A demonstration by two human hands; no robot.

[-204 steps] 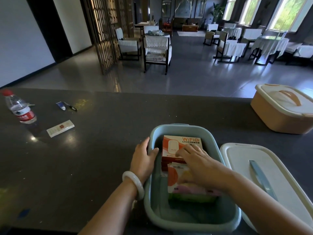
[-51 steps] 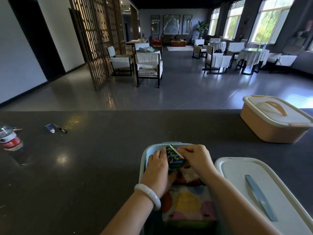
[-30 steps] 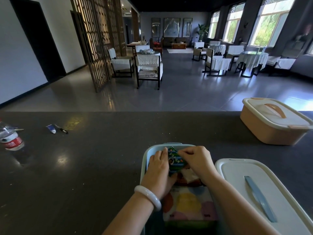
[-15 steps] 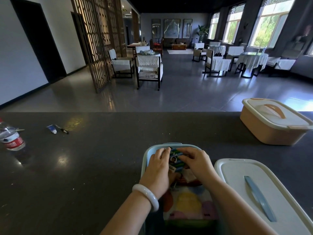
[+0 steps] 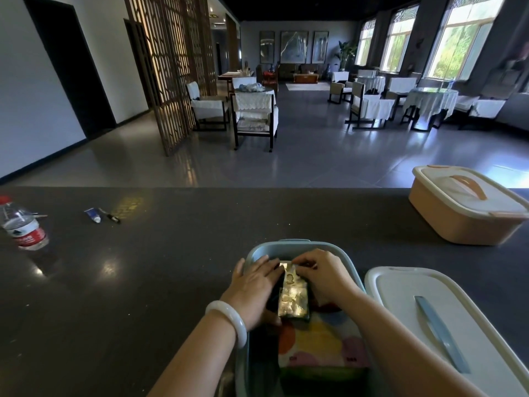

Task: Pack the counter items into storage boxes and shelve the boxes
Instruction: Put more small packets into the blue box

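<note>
An open pale-blue storage box (image 5: 279, 245) stands on the dark counter right in front of me. Inside lies a colourful dotted pack (image 5: 320, 346), with a small shiny green-and-gold packet (image 5: 293, 299) lying flat on the items behind it. My left hand (image 5: 254, 287) rests against the packet's left side with its fingers fairly straight. My right hand (image 5: 325, 277) has curled fingertips pinching the packet's far end. What lies beneath both hands is hidden.
The box's white lid with a blue handle (image 5: 400, 308) lies just right of it. A closed orange box (image 5: 461, 222) stands at the far right. Far left are a water bottle (image 5: 24, 228), a small tube (image 5: 93, 215) and a pen (image 5: 111, 217).
The small packet, held tilted up between both hands at the box's far end, now lies flat on the contents. Both hands have lowered with it.
</note>
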